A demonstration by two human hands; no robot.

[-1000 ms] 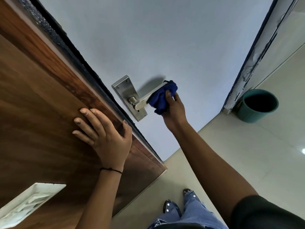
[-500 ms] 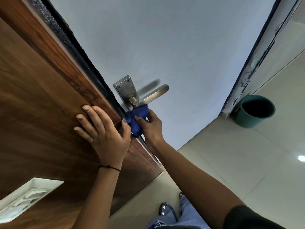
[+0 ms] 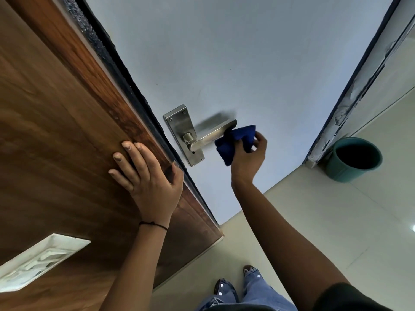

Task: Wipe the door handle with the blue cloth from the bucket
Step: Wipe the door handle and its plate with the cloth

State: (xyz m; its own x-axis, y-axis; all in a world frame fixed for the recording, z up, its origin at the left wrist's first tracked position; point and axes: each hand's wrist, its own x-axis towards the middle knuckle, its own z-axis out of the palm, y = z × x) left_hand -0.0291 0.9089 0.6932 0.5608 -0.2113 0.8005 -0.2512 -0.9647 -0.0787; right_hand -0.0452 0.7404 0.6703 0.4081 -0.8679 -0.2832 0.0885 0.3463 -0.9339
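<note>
**Cloth at the tip of the handle**

So the right hand (image 3: 248, 157) has the blue cloth (image 3: 235, 142) bunched up in its fingers, closed around it, and the cloth sits pressed against the free end of the metal handle (image 3: 211, 135). Cloth is above and left of the palm, touching the lever tip. Left hand (image 3: 148, 180) lies flat and open on the brown door (image 3: 56, 131), holding nothing. Green bucket (image 3: 354, 159) sits on the floor, well apart to the right.

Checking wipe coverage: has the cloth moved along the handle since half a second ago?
Yes. The cloth, in the right hand, has gone from the handle's pivot by the backplate out to its free end.
</note>
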